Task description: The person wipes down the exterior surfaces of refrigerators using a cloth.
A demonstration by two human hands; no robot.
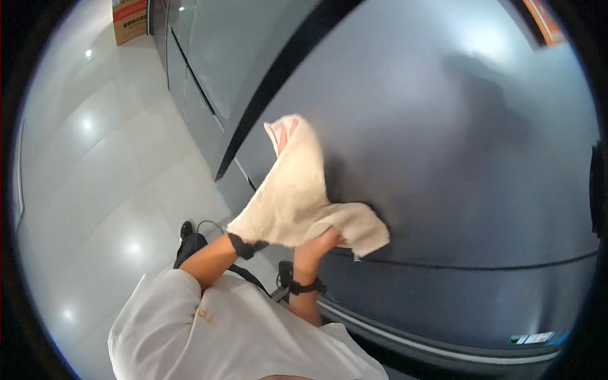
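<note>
A cream cloth (294,183) is draped over my left hand and lies against the dark, glossy door panel (430,171). Only the left forearm (212,258) and its black wristband show; the cloth covers the fingers. Pinkish streaks show at the cloth's upper tip, and whether they are fingers or a pattern is unclear. My right hand (326,242), with a black band at the wrist, is closed on the lower part of the cloth, close to the panel.
Glossy pale floor tiles (95,171) stretch along the left. A cardboard box (131,22) stands at the top left. A dark curved edge (272,76) runs down beside the panel. A sticker (532,338) is at the lower right. Dark shoes (185,230) show below.
</note>
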